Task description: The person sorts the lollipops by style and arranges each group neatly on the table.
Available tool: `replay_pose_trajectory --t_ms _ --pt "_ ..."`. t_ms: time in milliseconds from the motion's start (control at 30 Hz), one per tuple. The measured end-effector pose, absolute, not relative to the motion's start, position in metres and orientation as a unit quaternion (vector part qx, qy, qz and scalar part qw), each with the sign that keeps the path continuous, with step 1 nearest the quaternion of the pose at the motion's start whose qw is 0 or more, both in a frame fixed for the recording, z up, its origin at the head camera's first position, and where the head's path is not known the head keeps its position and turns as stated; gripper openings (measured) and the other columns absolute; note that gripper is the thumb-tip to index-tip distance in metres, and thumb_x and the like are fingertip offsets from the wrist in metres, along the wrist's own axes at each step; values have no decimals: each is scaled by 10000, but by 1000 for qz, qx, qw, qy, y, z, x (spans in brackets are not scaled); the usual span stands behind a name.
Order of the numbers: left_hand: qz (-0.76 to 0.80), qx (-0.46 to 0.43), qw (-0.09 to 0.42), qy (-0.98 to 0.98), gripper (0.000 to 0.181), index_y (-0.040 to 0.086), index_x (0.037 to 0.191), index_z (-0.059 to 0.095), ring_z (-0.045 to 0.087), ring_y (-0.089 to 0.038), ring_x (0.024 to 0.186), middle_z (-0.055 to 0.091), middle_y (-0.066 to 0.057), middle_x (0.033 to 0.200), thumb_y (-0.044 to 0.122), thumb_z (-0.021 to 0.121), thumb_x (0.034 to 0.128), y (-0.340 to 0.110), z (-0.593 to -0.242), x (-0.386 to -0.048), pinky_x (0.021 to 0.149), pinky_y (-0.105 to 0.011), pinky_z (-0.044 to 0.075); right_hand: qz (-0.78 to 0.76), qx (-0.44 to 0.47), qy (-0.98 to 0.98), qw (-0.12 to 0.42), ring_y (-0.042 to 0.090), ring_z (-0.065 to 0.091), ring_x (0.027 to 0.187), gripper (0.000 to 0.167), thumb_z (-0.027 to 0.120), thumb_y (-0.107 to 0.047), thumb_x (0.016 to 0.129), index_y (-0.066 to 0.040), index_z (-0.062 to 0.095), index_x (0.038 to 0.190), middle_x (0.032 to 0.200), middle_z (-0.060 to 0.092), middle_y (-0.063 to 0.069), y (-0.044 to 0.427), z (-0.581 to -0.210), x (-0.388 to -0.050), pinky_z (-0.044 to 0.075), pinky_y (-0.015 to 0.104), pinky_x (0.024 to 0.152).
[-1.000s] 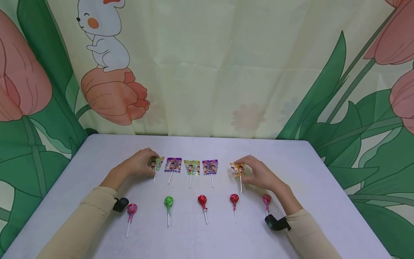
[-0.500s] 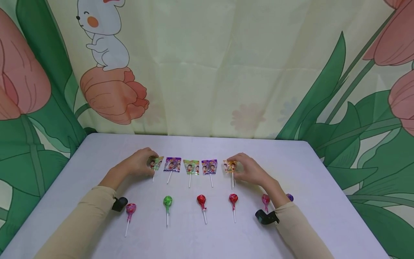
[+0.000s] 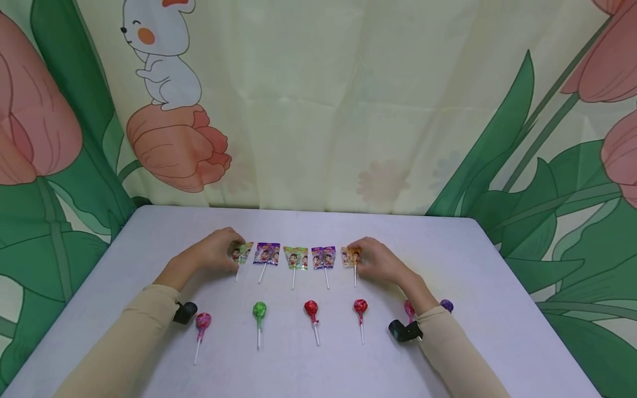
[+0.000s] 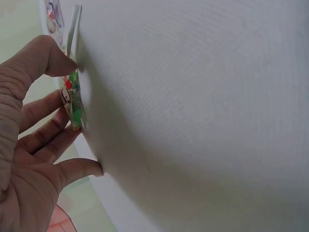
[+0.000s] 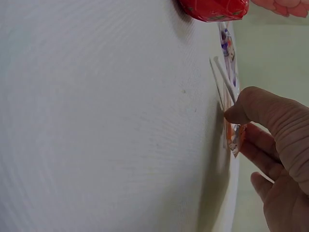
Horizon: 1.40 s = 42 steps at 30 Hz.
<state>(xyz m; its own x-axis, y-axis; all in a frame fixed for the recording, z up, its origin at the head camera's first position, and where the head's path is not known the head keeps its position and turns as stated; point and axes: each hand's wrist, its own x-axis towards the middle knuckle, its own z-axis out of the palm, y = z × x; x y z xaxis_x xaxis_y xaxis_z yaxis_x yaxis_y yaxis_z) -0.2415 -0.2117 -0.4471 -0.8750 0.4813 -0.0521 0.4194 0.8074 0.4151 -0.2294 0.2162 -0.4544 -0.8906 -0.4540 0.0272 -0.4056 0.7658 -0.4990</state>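
Midway along the back row on the white table (image 3: 288,376) lies the middle green packet lollipop (image 3: 297,258), its stick towards the person. Just left of it lies a purple packet lollipop (image 3: 266,254), and beyond that, at the row's left end, the left-end green packet lollipop (image 3: 243,252). The left hand (image 3: 214,254) bends round that end packet, thumb on the near edge and fingers on the far one in a wide pinch; the wrist view shows one finger standing apart, near the tabletop.

Just right of the middle green packet lollipop is a second purple packet lollipop (image 3: 323,258), then an orange packet lollipop (image 3: 351,256) at the right end. The right hand (image 3: 380,260) pinches this one from its right side, thumb beside the stick; whether it rests fully on the table is hard to tell.

Nearer the person than the middle green packet lollipop runs a row of round lollipops: a red one (image 3: 311,308) almost straight below it, a green one (image 3: 259,309) and a pink one (image 3: 203,320) to its left, and to its right another red one (image 3: 360,305), a second pink one (image 3: 409,309) partly hidden by the right arm, and a purple one (image 3: 446,305).
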Motion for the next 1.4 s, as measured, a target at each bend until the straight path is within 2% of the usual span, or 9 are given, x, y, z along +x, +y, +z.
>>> replay_pose_trajectory --t_ms 367,700,800,1033,1267,1400 --pt "198 248 76 945 631 -90 1217 649 600 -353 1117 638 -190 1171 171 898 699 -213 -446 -241 1033 -532 475 -277 -231 931 63 329 538 1267 506 729 -17 810 -42 645 1309 1329 617 136 219 -452 -224 429 534 1104" --pt "208 227 95 947 819 -85 1403 526 567 -379 1184 609 -207 1256 188 870 713 -220 -445 -235 1064 -570 445 -340 -219 914 37 360 499 1325 533 756 -14 837 -81 629 1351 1370 597 100 212 -441 -198 429 596 1085" --pt "216 229 76 946 773 -86 1402 531 548 -426 1222 591 -246 1297 178 831 741 -226 -443 -228 1065 -602 432 -361 -237 902 18 357 532 1295 522 743 -19 853 -75 622 1357 1358 609 90 207 -437 -187 457 592 1056" --pt "272 218 21 937 566 -76 1377 561 489 -488 1293 543 -297 1360 76 725 856 -230 -438 -208 1069 -653 404 -386 -245 889 -12 310 547 1312 499 781 -85 881 -133 627 1353 1373 612 52 195 -426 -160 472 584 1048" --pt "312 207 1 927 536 -39 1411 537 480 -477 1317 534 -265 1389 72 694 911 -226 -433 -182 1067 -657 405 -406 -261 875 -26 296 574 1281 488 784 -91 884 -114 625 1346 1342 625 7 184 -421 -143 479 577 1041" --pt "319 205 -13 925 512 -22 1403 549 488 -461 1317 541 -240 1395 73 698 923 -221 -429 -167 1055 -651 422 -407 -269 872 -35 225 571 1290 490 789 -102 884 -122 630 1347 1342 627 -18 176 -420 -134 484 561 1043"
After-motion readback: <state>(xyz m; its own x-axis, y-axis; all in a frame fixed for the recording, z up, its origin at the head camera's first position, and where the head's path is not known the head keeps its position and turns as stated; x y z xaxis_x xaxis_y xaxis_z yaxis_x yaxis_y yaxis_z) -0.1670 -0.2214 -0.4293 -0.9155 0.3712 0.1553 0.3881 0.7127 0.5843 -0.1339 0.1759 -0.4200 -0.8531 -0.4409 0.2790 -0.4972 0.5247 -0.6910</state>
